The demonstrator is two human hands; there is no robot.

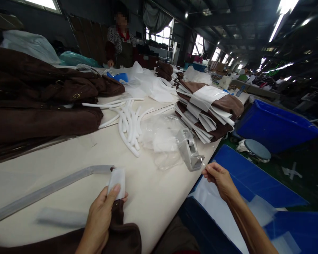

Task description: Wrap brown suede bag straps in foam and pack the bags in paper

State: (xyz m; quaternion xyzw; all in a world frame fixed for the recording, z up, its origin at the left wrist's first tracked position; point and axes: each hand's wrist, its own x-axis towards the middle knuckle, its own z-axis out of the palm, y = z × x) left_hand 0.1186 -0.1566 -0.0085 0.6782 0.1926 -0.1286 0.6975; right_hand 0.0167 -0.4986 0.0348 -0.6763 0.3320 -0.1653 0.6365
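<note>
My left hand (pixel 102 208) grips a strip of white foam sheet (pixel 118 180), folded around a part of a dark brown leather bag (pixel 125 234), with the thumb pressed on top. A long strap wrapped in pale foam (pixel 66 185) curves from that spot to the left edge. My right hand (pixel 219 178) has thumb and forefinger pinched on a short piece of clear tape (pixel 204 165), right at the cutter of a grey tape dispenser (pixel 189 151). On the table beside my left forearm lies another pale foam strip (pixel 60 217), partly hidden by it.
White foam rods (pixel 129 123) lie mid-table beside a clear plastic bag (pixel 161 141). Brown leather bags (pixel 42 116) pile up at left; wrapped brown pieces (pixel 206 106) are stacked at right. Blue bins (pixel 278 123) stand beyond the table edge. A person (pixel 122 42) stands across the table.
</note>
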